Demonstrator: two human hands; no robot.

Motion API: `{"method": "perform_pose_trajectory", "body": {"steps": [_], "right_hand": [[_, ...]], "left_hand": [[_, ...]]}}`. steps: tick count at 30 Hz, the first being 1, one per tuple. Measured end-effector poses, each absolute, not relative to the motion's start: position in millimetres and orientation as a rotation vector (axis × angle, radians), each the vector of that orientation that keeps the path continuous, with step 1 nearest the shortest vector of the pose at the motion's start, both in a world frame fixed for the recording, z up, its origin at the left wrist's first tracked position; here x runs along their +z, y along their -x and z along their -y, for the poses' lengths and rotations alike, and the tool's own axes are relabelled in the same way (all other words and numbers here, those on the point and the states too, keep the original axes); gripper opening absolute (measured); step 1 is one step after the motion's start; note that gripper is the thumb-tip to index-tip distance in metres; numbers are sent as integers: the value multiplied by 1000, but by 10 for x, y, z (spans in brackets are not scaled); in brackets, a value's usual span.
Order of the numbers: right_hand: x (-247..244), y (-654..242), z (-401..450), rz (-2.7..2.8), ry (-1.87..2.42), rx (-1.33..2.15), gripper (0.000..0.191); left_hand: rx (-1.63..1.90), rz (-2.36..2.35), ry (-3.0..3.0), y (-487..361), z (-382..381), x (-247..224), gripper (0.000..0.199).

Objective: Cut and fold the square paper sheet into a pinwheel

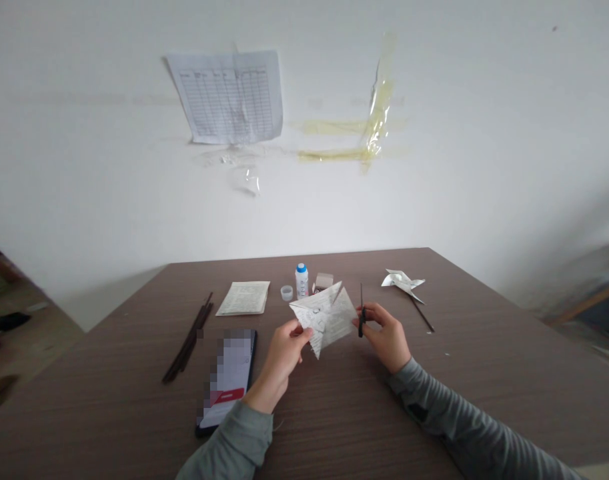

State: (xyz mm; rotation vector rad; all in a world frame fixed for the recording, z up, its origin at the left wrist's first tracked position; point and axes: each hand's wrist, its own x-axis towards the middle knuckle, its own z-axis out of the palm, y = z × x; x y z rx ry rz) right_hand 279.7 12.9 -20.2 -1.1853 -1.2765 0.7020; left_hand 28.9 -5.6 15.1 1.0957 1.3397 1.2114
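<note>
My left hand pinches a printed sheet of paper by its lower left part, holding it above the table. Slits run into the sheet from its corners, and a drawing shows on its face. Black-handled scissors are gripped in my right hand, blades pointing up, close to the sheet's right corner. Whether those fingers also touch the paper is unclear. Behind the sheet stand a white glue bottle with a blue cap and a small clear cup.
A paper pinwheel on a dark stick lies at the right. Leftward are a stack of paper squares, several dark sticks and a phone. A small box sits beside the bottle. The table meets a white wall.
</note>
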Motion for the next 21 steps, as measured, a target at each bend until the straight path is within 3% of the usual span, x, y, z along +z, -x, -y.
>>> {"method": "perform_pose_trajectory", "body": {"steps": [13, 21], "right_hand": [[-187, -2711, -130, 1044, 1093, 928, 56], [-205, -2683, -112, 1051, 1089, 998, 59]], "left_hand": [[1177, -1279, -1065, -268, 69, 153, 37], [1186, -1248, -1093, -296, 72, 165, 29]]}}
